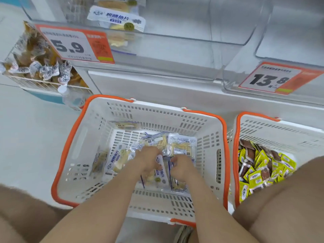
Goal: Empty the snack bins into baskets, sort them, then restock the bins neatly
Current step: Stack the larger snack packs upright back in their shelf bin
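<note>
"Snack packets: where are they located?"

"White-and-blue packets are found loose on the floor of the middle basket, a white slotted type with orange rim handles. One is leaned against the far wall. More packets of the same print are seen in the clear bin on the shelf above."

"How are the hands positioned?"

"Both are placed inside the middle basket, side by side and close together. The left hand is seen with its fingers curled downward, and a snack packet is gripped beneath it, its printed end exposed between the two hands. The right hand is curled in the same way, and a second snack packet is held by its upper edge."

"What is set around the basket?"

"A right basket of the same type is placed just beside it, and yellow-green and brown packets are heaped inside. A price tag marked 5.9 is fixed to the front of the clear bin. A tag marked 13.8 is fixed to the neighbouring bin. A wire rack of brown wrapped snacks is mounted at the far left, and a water bottle is stood just below it."
</note>
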A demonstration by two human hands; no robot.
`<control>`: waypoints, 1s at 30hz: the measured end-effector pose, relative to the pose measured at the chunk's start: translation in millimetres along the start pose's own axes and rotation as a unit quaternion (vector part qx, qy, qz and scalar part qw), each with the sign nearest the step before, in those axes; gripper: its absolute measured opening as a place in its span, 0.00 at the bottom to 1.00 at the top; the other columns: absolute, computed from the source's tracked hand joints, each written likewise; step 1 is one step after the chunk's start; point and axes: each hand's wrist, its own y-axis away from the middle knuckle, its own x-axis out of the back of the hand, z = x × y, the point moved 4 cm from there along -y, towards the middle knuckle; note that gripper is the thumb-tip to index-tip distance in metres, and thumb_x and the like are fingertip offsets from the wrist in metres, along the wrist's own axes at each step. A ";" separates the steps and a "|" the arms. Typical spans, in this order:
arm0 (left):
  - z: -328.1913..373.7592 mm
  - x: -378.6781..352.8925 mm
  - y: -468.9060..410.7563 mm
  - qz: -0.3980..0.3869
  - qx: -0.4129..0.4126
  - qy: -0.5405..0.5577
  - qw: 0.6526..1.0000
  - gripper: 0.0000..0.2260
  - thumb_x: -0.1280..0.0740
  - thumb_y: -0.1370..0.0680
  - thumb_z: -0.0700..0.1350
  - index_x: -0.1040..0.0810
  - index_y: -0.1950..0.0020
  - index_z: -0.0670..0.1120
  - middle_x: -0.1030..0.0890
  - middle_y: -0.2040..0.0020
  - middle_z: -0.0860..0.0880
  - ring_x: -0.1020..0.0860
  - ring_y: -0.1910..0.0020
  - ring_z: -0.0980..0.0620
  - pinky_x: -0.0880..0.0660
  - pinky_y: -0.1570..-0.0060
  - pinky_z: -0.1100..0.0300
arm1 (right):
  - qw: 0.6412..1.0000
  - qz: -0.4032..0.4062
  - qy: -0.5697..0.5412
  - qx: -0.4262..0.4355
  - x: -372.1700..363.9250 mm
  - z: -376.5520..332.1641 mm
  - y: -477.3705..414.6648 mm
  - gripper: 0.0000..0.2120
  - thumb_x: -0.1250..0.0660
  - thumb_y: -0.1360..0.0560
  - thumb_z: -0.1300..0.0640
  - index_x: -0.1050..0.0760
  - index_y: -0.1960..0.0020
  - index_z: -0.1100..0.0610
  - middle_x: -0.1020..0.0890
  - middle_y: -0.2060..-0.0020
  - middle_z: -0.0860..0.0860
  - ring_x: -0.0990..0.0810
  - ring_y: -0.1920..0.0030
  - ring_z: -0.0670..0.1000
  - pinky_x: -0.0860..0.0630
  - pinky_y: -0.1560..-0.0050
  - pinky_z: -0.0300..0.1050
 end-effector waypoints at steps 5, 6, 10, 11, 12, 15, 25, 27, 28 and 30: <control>-3.5 62.3 38.1 0.020 -0.061 0.136 0.989 0.05 0.22 0.23 0.45 0.14 0.52 0.56 0.18 0.45 0.56 0.20 0.45 0.51 0.23 0.45 0.52 | 0.988 -0.045 -0.046 0.142 10.5 -48.7 15.3 0.28 0.30 0.24 0.67 0.27 0.26 0.51 0.19 0.44 0.53 0.18 0.50 0.53 0.25 0.56 0.44; -2.6 75.7 49.7 0.032 -0.067 0.144 0.987 0.06 0.22 0.23 0.45 0.13 0.53 0.57 0.17 0.47 0.57 0.19 0.47 0.53 0.22 0.44 0.51 | 0.986 -0.026 -0.056 0.156 18.9 -57.5 19.9 0.25 0.30 0.23 0.67 0.24 0.28 0.52 0.19 0.54 0.51 0.21 0.60 0.49 0.26 0.61 0.41; -0.8 124.8 98.2 0.107 -0.073 0.152 0.980 0.05 0.21 0.25 0.49 0.13 0.51 0.56 0.15 0.49 0.55 0.17 0.49 0.55 0.21 0.43 0.48 | 0.975 0.049 -0.031 0.215 57.9 -89.1 47.8 0.17 0.22 0.24 0.57 0.17 0.36 0.52 0.22 0.61 0.41 0.26 0.65 0.40 0.25 0.54 0.41; 0.8 134.7 112.1 0.123 -0.070 0.156 0.978 0.06 0.21 0.25 0.50 0.13 0.50 0.55 0.15 0.49 0.54 0.17 0.49 0.54 0.20 0.44 0.49 | 0.971 0.068 -0.031 0.227 68.0 -95.5 59.6 0.16 0.21 0.25 0.56 0.15 0.39 0.52 0.20 0.60 0.42 0.25 0.64 0.40 0.25 0.55 0.41; 3.6 144.1 126.8 0.136 -0.067 0.157 0.976 0.07 0.21 0.25 0.50 0.14 0.49 0.53 0.15 0.47 0.53 0.18 0.48 0.54 0.21 0.45 0.51 | 0.968 0.090 -0.027 0.234 77.4 -100.7 72.0 0.13 0.21 0.26 0.55 0.14 0.42 0.52 0.20 0.61 0.43 0.25 0.65 0.41 0.26 0.58 0.39; 13.2 169.8 168.6 0.146 -0.065 0.118 0.980 0.10 0.24 0.22 0.49 0.15 0.42 0.51 0.18 0.40 0.54 0.21 0.43 0.53 0.25 0.45 0.59 | 0.955 0.167 -0.012 0.243 104.8 -111.7 109.3 0.09 0.24 0.25 0.58 0.15 0.46 0.51 0.19 0.61 0.44 0.25 0.65 0.42 0.29 0.60 0.39; 47.2 208.9 263.1 0.248 -0.060 0.300 0.919 0.12 0.40 0.13 0.50 0.17 0.39 0.52 0.21 0.39 0.50 0.20 0.48 0.49 0.22 0.57 0.57 | 0.882 0.338 -0.201 0.260 169.5 -117.8 234.2 0.02 0.29 0.29 0.59 0.18 0.59 0.58 0.20 0.70 0.53 0.25 0.69 0.46 0.29 0.68 0.40; 48.6 198.2 267.1 0.233 -0.045 0.446 0.863 0.10 0.37 0.14 0.51 0.19 0.38 0.52 0.21 0.38 0.49 0.22 0.43 0.47 0.21 0.52 0.53 | 0.860 0.289 -0.331 0.257 162.0 -115.4 236.8 0.05 0.30 0.27 0.59 0.18 0.56 0.59 0.18 0.68 0.51 0.22 0.65 0.49 0.28 0.62 0.43; 51.2 194.0 267.6 0.217 -0.041 0.505 0.835 0.10 0.36 0.14 0.51 0.19 0.36 0.51 0.22 0.35 0.47 0.22 0.38 0.44 0.21 0.52 0.52 | 0.854 0.262 -0.374 0.247 155.5 -115.3 234.1 0.05 0.31 0.26 0.58 0.18 0.56 0.60 0.17 0.66 0.51 0.21 0.63 0.52 0.27 0.59 0.46; 58.9 191.3 264.6 0.188 -0.061 0.588 0.785 0.12 0.35 0.15 0.50 0.20 0.32 0.50 0.22 0.30 0.44 0.22 0.37 0.42 0.20 0.56 0.52 | 0.855 0.222 -0.409 0.228 141.2 -116.2 229.6 0.04 0.29 0.24 0.58 0.18 0.54 0.58 0.15 0.61 0.54 0.19 0.59 0.58 0.23 0.55 0.53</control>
